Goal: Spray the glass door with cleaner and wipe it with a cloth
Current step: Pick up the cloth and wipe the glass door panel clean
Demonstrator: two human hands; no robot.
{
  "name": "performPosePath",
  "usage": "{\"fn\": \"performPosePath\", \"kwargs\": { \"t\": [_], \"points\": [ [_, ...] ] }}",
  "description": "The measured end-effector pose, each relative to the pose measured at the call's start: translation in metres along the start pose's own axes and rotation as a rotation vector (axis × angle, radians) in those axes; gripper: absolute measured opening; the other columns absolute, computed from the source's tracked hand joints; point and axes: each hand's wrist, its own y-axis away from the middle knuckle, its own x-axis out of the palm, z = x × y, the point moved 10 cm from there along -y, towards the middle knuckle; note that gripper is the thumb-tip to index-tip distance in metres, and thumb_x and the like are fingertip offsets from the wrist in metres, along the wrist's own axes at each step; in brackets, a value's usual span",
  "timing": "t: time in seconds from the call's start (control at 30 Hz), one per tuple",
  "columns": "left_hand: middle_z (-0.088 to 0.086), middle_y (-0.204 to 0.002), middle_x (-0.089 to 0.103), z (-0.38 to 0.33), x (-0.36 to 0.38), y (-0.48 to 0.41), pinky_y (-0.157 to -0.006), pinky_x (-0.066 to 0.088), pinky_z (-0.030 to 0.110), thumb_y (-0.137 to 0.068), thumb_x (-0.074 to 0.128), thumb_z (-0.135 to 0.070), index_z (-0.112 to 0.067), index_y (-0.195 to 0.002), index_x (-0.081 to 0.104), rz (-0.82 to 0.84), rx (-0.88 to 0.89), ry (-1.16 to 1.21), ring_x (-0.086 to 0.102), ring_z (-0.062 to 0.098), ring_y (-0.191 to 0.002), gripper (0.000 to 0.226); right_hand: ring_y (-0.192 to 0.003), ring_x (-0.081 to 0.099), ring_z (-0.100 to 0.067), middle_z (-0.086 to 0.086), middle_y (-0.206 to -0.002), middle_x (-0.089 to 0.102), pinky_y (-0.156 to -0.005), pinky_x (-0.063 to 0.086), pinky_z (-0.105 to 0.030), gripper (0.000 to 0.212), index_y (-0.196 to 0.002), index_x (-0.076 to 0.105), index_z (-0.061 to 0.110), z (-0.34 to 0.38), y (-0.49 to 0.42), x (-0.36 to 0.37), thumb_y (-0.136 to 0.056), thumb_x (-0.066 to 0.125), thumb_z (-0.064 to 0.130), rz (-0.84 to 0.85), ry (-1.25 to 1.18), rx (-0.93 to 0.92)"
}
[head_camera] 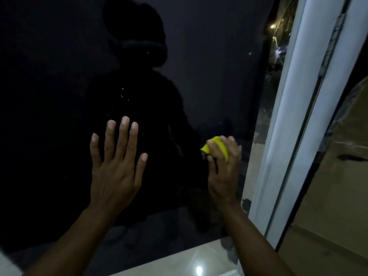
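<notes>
The dark glass door [59, 76] fills most of the view and mirrors a person's silhouette. My left hand [115, 168] lies flat against the pane with its fingers spread and nothing in it. To its right, my right hand [224, 166] is closed around a bunched yellow cloth [218, 148] and holds it against the glass near the door's right edge. A few small pale specks [122, 94] dot the glass above my left hand. No spray bottle is in view.
A white door frame [294, 116] runs diagonally along the right side of the glass. Beyond it stands a beige wall or panel [338, 176]. Glossy light floor tile [199, 261] lies below the door. Distant street lights [274, 28] show at the upper right.
</notes>
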Motion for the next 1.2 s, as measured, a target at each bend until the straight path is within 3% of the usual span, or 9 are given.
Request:
{"fn": "performPosePath", "kwargs": {
  "t": [0.13,0.23,0.37,0.5,0.7,0.83,0.93,1.07,1.2],
  "points": [
    [0.006,-0.172,-0.008,0.007,0.003,0.010,-0.127,-0.004,0.053,-0.107,0.036,-0.038,-0.010,-0.164,0.003,0.001,0.007,0.010,-0.009,0.026,-0.159,0.071,-0.155,0.027,-0.033,-0.006,-0.157,0.034,-0.123,0.033,-0.052,0.034,-0.141,0.056,0.007,-0.023,0.017,-0.012,-0.110,0.046,0.012,-0.225,-0.083,0.311],
    [0.005,-0.172,-0.008,0.018,0.003,0.020,-0.128,-0.001,0.053,-0.108,0.037,-0.037,-0.010,-0.164,0.005,-0.006,-0.015,0.026,-0.007,0.026,-0.159,0.071,-0.155,0.026,-0.036,-0.014,-0.157,0.035,-0.120,0.035,-0.055,0.037,-0.144,0.052,0.001,-0.013,0.019,-0.005,-0.107,0.045,0.002,-0.257,-0.100,0.345],
    [0.004,-0.172,-0.009,0.034,0.002,0.030,-0.127,-0.002,0.053,-0.107,0.037,-0.037,-0.010,-0.164,0.004,-0.017,-0.039,0.019,-0.009,0.025,-0.159,0.071,-0.158,0.020,-0.033,-0.009,-0.160,0.030,-0.120,0.035,-0.059,0.041,-0.148,0.047,0.002,0.014,0.013,0.010,-0.108,0.042,0.004,-0.235,-0.179,0.318],
    [0.004,-0.172,-0.010,0.051,-0.001,0.036,-0.128,-0.003,0.052,-0.107,0.036,-0.037,-0.012,-0.164,0.001,-0.032,-0.077,0.024,-0.010,0.024,-0.159,0.071,-0.158,0.019,-0.034,-0.008,-0.160,0.033,-0.124,0.028,-0.059,0.041,-0.147,0.050,0.002,0.068,-0.014,0.029,-0.107,0.043,0.007,-0.205,-0.206,0.202],
    [0.002,-0.172,-0.010,0.082,-0.014,0.043,-0.128,-0.004,0.049,-0.107,0.033,-0.036,-0.013,-0.164,0.001,-0.072,-0.155,0.044,-0.008,0.023,-0.159,0.070,-0.158,0.020,-0.024,-0.011,-0.160,0.044,-0.129,0.013,-0.044,0.043,-0.149,0.053,0.012,0.170,-0.041,0.072,-0.106,0.050,0.010,0.014,-0.085,-0.117],
    [0.007,-0.172,-0.005,0.101,-0.022,0.049,-0.128,-0.002,0.049,-0.107,0.032,-0.030,-0.009,-0.164,0.005,-0.079,-0.180,0.041,-0.006,0.026,-0.160,0.066,-0.157,0.025,-0.023,-0.004,-0.162,0.043,-0.129,0.016,-0.041,0.044,-0.151,0.052,0.018,0.224,-0.005,0.103,-0.107,0.051,0.013,0.232,-0.038,-0.483],
    [0.011,-0.172,0.000,0.115,-0.027,0.054,-0.129,0.002,0.051,-0.107,0.030,-0.026,-0.007,-0.164,0.007,-0.058,-0.197,0.040,-0.002,0.030,-0.160,0.064,-0.156,0.031,-0.024,-0.004,-0.161,0.044,-0.128,0.025,-0.041,0.041,-0.150,0.053,0.015,0.238,0.018,0.111,-0.110,0.046,0.010,0.341,-0.082,-0.653],
    [0.014,-0.172,0.009,0.117,-0.035,0.054,-0.127,0.010,0.055,-0.105,0.035,-0.028,-0.004,-0.162,0.016,-0.041,-0.154,0.004,0.008,0.034,-0.159,0.065,-0.152,0.039,-0.027,-0.009,-0.156,0.051,-0.120,0.039,-0.045,0.036,-0.142,0.061,0.009,0.240,0.011,0.102,-0.107,0.056,0.006,0.384,-0.219,-0.683],
    [0.013,-0.172,0.010,0.131,-0.046,0.051,-0.127,0.012,0.055,-0.104,0.037,-0.032,-0.005,-0.162,0.019,-0.042,-0.184,-0.007,0.009,0.032,-0.159,0.067,-0.147,0.045,-0.027,-0.012,-0.149,0.055,-0.119,0.040,-0.042,0.032,-0.133,0.068,0.004,0.225,-0.029,0.072,-0.102,0.062,0.000,0.206,-0.271,-0.529]
  ]
}}
